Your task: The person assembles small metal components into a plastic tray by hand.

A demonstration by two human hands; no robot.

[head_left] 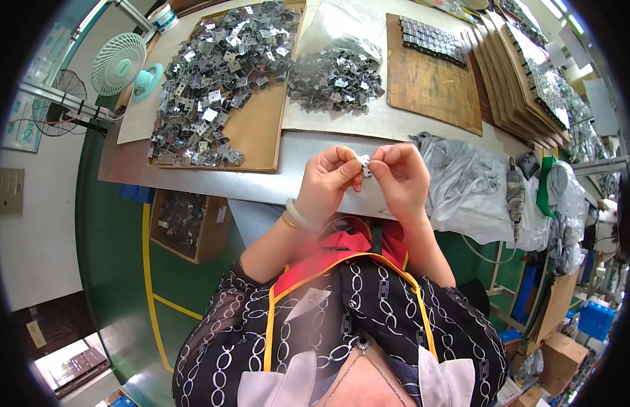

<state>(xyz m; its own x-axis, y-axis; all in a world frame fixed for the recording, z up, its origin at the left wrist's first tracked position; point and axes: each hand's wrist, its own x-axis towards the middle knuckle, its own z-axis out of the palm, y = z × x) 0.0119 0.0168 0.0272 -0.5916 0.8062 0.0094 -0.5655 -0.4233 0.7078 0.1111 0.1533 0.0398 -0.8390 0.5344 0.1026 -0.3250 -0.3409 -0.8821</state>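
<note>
Between my two hands, just over the table's front edge, is a small shiny metal bracket (365, 165). My left hand (328, 178) pinches it from the left with thumb and forefinger. From the other side my right hand (403, 178) grips it, thumb and fingertips closed together. The fingers cover much of the bracket, so its full shape is hidden. Beyond my hands lies a pile of small dark metal parts (335, 80) on a clear plastic bag. To its left, a shallow cardboard tray (257, 136) holds a heap of loose bent metal pieces (210, 95).
At the back right, a wooden board (430, 91) carries rows of metal parts (433, 42). Several stacked boards (505, 81) lean beyond it. Grey plastic sheeting (464, 176) and a power screwdriver (514, 193) lie right of my hands. A fan (119, 64) stands far left; a carton (193, 227) sits below.
</note>
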